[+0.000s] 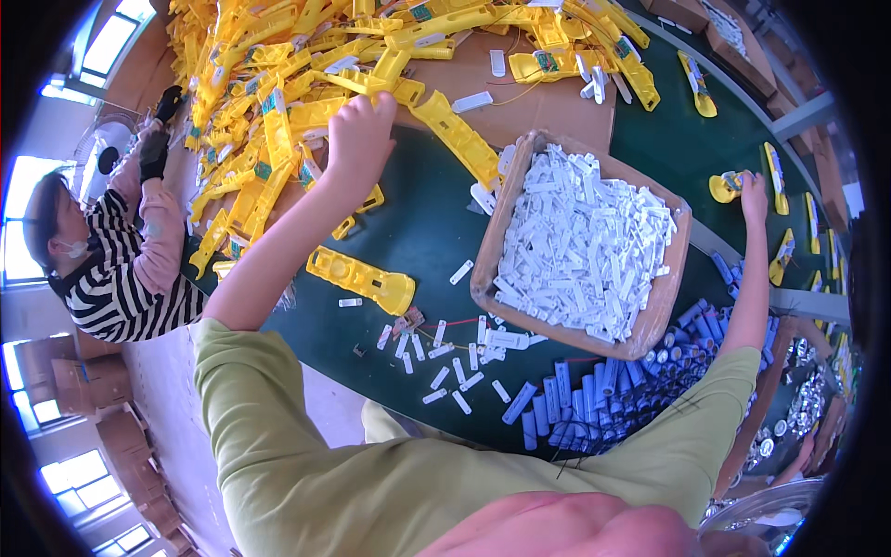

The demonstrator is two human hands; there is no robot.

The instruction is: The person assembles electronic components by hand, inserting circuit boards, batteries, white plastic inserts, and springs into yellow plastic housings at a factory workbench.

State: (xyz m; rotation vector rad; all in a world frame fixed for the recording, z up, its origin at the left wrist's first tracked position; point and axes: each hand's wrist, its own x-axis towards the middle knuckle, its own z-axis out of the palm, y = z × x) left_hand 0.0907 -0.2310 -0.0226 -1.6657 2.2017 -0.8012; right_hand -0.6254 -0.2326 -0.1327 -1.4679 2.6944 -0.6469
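Note:
My left hand (360,139) reaches over the far part of the table. Its fingers are curled onto a yellow plastic housing (388,72) at the edge of a large heap of similar housings; the fingertips partly hide the contact. Off to the right, my right hand (755,198) pinches the narrow end of another yellow housing (723,188), whose round end points left. A single open yellow housing (362,280) lies near my left forearm. Between my arms stands a cardboard box (481,269) filled with small white plastic pieces (585,241).
Blue cylindrical cells (594,395) are bunched in front of the box. Loose white strips (441,376) lie near the table's front edge. Several yellow housings (778,176) line the right side. At the left, a person in a striped top (121,269) works with dark gloves.

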